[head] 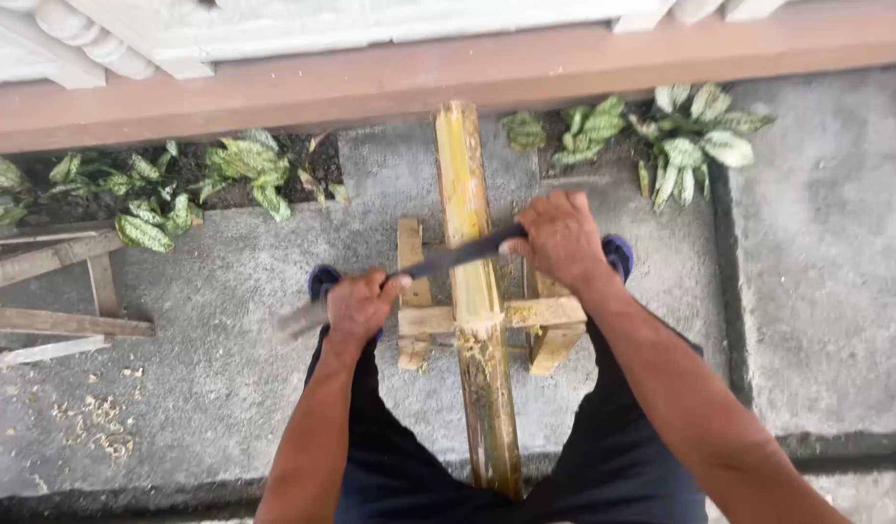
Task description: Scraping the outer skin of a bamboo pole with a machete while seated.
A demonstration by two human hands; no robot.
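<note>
Hands working: left hand and right hand, both fully closed around long blade, drawing it across bamboo pole lying on wooden stand. Best keeping blade level, pulling evenly with 2 hands.

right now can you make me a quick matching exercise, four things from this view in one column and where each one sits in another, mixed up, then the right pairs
Things:
1. bamboo pole
2. blade
3. leafy plants
4. wood shavings

Places:
A. in the soil bed along the wall
B. scattered on the concrete at lower left
C. lying lengthwise on the small wooden stand, between the person's legs
D. across the pole, held at each end by the left hand and right hand

Pairs: 1-C, 2-D, 3-A, 4-B
</note>
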